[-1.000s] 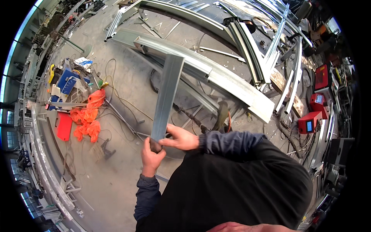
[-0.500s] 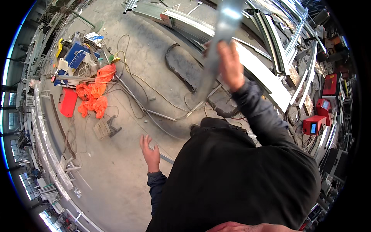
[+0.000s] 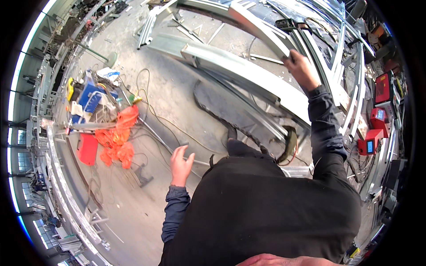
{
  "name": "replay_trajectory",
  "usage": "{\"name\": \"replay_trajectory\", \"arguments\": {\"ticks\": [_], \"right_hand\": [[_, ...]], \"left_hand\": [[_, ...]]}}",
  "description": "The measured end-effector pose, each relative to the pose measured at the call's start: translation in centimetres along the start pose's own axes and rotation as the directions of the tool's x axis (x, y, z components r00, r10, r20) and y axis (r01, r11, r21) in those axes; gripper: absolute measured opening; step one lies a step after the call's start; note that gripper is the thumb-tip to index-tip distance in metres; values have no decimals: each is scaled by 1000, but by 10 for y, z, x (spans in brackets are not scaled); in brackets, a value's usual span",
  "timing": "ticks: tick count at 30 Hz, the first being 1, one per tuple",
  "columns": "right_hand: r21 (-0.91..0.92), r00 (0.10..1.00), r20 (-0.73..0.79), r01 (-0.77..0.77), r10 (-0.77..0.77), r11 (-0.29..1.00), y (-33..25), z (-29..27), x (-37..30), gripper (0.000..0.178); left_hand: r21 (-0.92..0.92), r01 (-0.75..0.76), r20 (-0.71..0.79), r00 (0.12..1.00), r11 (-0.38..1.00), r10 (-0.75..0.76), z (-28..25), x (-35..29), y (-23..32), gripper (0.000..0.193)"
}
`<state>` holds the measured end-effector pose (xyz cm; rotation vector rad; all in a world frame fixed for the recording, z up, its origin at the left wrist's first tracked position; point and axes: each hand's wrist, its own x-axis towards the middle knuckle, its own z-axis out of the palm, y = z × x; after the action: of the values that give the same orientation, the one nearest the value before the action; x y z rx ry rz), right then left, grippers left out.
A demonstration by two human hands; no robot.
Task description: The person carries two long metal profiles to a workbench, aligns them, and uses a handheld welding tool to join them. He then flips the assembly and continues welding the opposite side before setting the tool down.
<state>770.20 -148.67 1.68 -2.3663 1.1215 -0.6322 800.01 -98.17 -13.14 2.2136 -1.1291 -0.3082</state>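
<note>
My right hand is closed on the near end of a silver metal bar. The bar slants away to the upper left, above the long metal profiles. Just below it a wide silver channel profile runs across the work area, partly covering other profiles. My left hand hangs in the air over the concrete floor, fingers apart, holding nothing. Past its fingertips a metal rod and loose cables cross the floor.
Crumpled orange sheeting, a red panel and a blue machine stand at left. A black hose curves ahead of my feet. Red machines with small screens line the right. Long profiles lie beside my right hand.
My right hand has carried the metal bar away to the upper right, and the bar has swung from near upright to slanting up-left. My left hand has risen slightly, still open.
</note>
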Motion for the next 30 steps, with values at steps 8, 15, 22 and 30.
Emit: {"name": "replay_trajectory", "arguments": {"ticks": [8,15,22,30], "right_hand": [[-46,945,328,3,12,999,31,112,86,36],[-19,925,375,-54,57,998,23,171,119,41],[56,894,443,-104,69,993,14,200,125,43],[-19,913,396,-97,97,995,1,229,128,27]], "left_hand": [[10,-637,204,756,771,622,45,254,125,68],[1,-781,319,593,625,740,90,363,147,93],[-10,-916,479,348,402,806,124,442,132,127],[-159,-930,553,195,332,810,144,484,112,134]]}}
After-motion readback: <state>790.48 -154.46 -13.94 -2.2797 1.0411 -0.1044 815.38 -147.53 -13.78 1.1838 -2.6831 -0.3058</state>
